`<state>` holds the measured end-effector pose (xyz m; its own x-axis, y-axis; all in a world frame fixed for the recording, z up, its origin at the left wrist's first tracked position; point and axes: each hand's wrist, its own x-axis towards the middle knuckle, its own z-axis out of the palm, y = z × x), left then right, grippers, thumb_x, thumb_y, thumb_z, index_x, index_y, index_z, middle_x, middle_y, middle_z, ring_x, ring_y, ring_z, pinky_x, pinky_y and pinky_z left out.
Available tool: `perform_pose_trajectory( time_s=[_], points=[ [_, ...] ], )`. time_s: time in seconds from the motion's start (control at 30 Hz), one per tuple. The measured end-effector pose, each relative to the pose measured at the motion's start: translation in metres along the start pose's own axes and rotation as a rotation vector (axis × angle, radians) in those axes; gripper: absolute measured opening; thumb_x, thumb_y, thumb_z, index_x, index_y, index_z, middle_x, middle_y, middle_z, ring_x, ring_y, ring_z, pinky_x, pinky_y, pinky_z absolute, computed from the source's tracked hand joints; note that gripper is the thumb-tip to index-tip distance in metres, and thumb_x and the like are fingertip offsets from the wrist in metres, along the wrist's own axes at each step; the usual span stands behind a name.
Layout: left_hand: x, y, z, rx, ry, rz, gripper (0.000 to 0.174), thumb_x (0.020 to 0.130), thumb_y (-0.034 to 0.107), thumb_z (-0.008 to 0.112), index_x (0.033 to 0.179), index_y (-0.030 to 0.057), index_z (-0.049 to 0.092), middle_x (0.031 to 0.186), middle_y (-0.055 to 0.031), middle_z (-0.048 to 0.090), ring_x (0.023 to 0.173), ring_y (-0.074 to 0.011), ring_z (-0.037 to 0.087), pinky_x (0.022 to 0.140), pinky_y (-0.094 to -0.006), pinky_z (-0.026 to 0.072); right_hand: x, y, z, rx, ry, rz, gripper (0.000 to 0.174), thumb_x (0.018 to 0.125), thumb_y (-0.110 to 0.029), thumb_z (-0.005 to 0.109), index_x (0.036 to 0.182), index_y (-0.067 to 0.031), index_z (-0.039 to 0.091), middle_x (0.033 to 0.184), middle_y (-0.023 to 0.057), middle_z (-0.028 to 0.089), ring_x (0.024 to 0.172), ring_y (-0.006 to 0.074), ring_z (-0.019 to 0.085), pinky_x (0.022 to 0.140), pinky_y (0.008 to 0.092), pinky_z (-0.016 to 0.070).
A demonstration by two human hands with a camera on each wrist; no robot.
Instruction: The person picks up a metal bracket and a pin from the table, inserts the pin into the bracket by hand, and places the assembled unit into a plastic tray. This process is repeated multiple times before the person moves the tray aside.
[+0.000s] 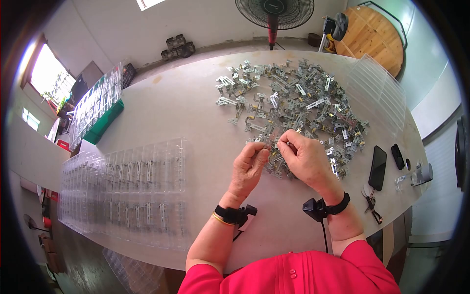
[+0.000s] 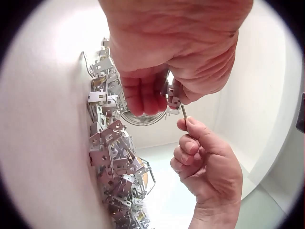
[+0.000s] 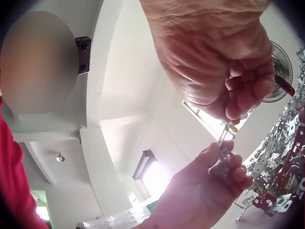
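Note:
Both hands meet above the near edge of a big pile of small metal brackets [image 1: 293, 105] on a pale table [image 1: 181, 98]. My left hand [image 1: 261, 151] pinches one small metal bracket [image 2: 171, 97] between thumb and fingers. My right hand [image 1: 285, 143] pinches a thin metal pin [image 2: 183, 111] and holds its tip against that bracket. In the right wrist view the pin [image 3: 224, 134] runs from my right hand [image 3: 238, 102] down to the bracket [image 3: 221, 162] held by my left hand [image 3: 209, 181]. The bracket is mostly hidden by fingers.
Clear plastic compartment trays [image 1: 127, 188] holding parts cover the table's left side, and another clear tray [image 1: 379, 90] lies at the far right. A black phone [image 1: 377, 167], small dark items and pliers [image 1: 370, 202] lie at the right. A green crate [image 1: 105, 120] and a fan [image 1: 274, 12] stand beyond.

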<state>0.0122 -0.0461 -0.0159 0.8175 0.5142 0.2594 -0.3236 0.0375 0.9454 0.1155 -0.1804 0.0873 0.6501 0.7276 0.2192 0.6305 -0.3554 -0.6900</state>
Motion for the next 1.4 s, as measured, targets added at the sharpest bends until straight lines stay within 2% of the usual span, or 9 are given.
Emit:
perform_pose_trajectory(
  time_s=[0.17, 0.57, 0.93, 1.0, 1.03, 1.13, 1.17, 1.27, 1.4],
  points=[
    [0.0, -0.004, -0.001, 0.279, -0.017, 0.106, 0.016, 0.099, 0.008, 0.062, 0.113, 0.0009, 0.056, 0.098, 0.0, 0.059, 0.088, -0.007, 0.054, 0.081, -0.0224, 0.0467, -0.002, -0.001, 0.003, -0.04, -0.006, -0.046, 0.011, 0.094, -0.018, 0.062, 0.092, -0.0074, 0.061, 0.069, 0.0145, 0.065, 0.064, 0.0365, 0.065, 0.055, 0.0436, 0.0478],
    [-0.001, -0.001, 0.003, 0.366, 0.07, 0.126, 0.02, 0.094, 0.008, 0.066, 0.109, 0.0044, 0.054, 0.095, -0.0066, 0.061, 0.085, -0.0156, 0.058, 0.079, -0.0296, 0.0489, -0.002, 0.002, 0.007, -0.061, 0.021, -0.073, 0.011, 0.094, -0.018, 0.061, 0.092, -0.0065, 0.061, 0.072, 0.0166, 0.065, 0.067, 0.0385, 0.065, 0.058, 0.0464, 0.0489],
    [0.0, -0.015, 0.002, 0.259, 0.084, 0.1, 0.018, 0.095, 0.002, 0.063, 0.109, 0.0049, 0.051, 0.094, -0.0022, 0.056, 0.086, -0.0105, 0.055, 0.079, -0.0255, 0.0468, -0.002, -0.001, -0.002, 0.03, -0.112, -0.055, 0.011, 0.094, -0.018, 0.062, 0.093, -0.0073, 0.064, 0.07, 0.0167, 0.064, 0.067, 0.0391, 0.064, 0.058, 0.0444, 0.0467],
    [0.001, -0.013, 0.0, 0.216, 0.078, 0.061, 0.018, 0.098, 0.0, 0.06, 0.111, 0.0053, 0.05, 0.098, 0.0002, 0.055, 0.089, -0.007, 0.054, 0.082, -0.0225, 0.0458, 0.0, -0.002, -0.003, 0.067, -0.008, 0.033, 0.011, 0.094, -0.017, 0.063, 0.094, -0.0065, 0.063, 0.078, 0.0171, 0.065, 0.072, 0.0355, 0.064, 0.059, 0.0417, 0.0468],
    [0.001, -0.007, 0.003, 0.064, 0.022, 0.027, 0.018, 0.098, 0.001, 0.06, 0.112, 0.0056, 0.049, 0.099, -0.0006, 0.056, 0.091, -0.0081, 0.056, 0.083, -0.0234, 0.0467, 0.004, 0.008, 0.0, 0.064, 0.085, -0.117, 0.009, 0.095, -0.015, 0.064, 0.096, -0.0066, 0.063, 0.085, 0.0118, 0.067, 0.074, 0.0254, 0.063, 0.062, 0.0348, 0.0474],
    [0.002, 0.001, 0.002, -0.083, -0.063, -0.036, 0.016, 0.099, 0.004, 0.058, 0.112, 0.0062, 0.048, 0.101, -0.0036, 0.06, 0.094, -0.0122, 0.061, 0.085, -0.0274, 0.0492, 0.007, 0.011, 0.004, 0.184, 0.234, -0.212, 0.005, 0.096, -0.012, 0.064, 0.097, -0.0068, 0.063, 0.089, 0.0046, 0.065, 0.079, 0.015, 0.058, 0.066, 0.0272, 0.0465],
    [0.002, 0.0, 0.001, -0.182, -0.131, -0.073, 0.016, 0.1, 0.006, 0.058, 0.112, 0.0063, 0.047, 0.102, -0.0044, 0.061, 0.094, -0.0129, 0.061, 0.086, -0.0284, 0.0494, 0.009, 0.019, 0.006, 0.197, 0.228, -0.226, 0.006, 0.099, -0.013, 0.063, 0.1, -0.0071, 0.063, 0.084, -0.0019, 0.063, 0.076, 0.0086, 0.054, 0.067, 0.0227, 0.0452],
    [0.003, -0.003, 0.0, -0.302, -0.211, -0.109, 0.015, 0.102, 0.011, 0.058, 0.111, 0.0069, 0.046, 0.103, -0.0059, 0.062, 0.095, -0.0146, 0.062, 0.087, -0.0313, 0.0499, 0.011, 0.027, 0.005, 0.533, -0.009, 0.024, 0.009, 0.101, -0.015, 0.061, 0.101, -0.0058, 0.062, 0.085, -0.0029, 0.064, 0.076, 0.0062, 0.056, 0.068, 0.0212, 0.0457],
    [0.003, 0.002, -0.001, -0.299, -0.231, -0.145, 0.015, 0.102, 0.013, 0.056, 0.111, 0.0075, 0.045, 0.102, -0.0057, 0.063, 0.094, -0.0143, 0.062, 0.087, -0.0312, 0.0497, 0.011, 0.022, 0.004, 0.604, -0.08, 0.034, 0.01, 0.101, -0.016, 0.06, 0.102, -0.0064, 0.063, 0.086, -0.0028, 0.064, 0.079, 0.0051, 0.061, 0.069, 0.0217, 0.0505]
  ],
)
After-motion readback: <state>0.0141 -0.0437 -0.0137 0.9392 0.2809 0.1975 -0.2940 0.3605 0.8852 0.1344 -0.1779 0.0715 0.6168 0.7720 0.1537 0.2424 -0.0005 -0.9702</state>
